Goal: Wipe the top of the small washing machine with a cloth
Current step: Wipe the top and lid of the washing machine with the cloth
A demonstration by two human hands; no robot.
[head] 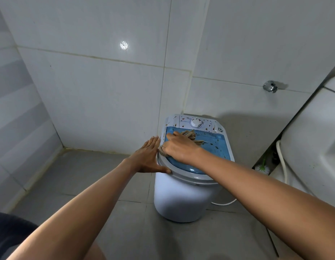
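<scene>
The small washing machine [183, 199] stands on the grey floor against the tiled wall, white-bodied with a blue see-through lid [215, 145] speckled with brown bits and a white dial [196, 123] at the back. My right hand [179, 147] presses a brownish cloth [190, 136] flat on the lid's left part; the cloth sticks out past my fingers and under my palm. My left hand [149, 156] rests open against the machine's left rim, fingers spread, thumb on the front edge.
A white sink [312, 143] juts in at the right, with a white hose [283, 166] and a brush beneath it. A chrome tap [269, 86] is on the wall above the machine. A white cord [224, 203] trails from the machine's right side. Tiled walls meet at the left corner.
</scene>
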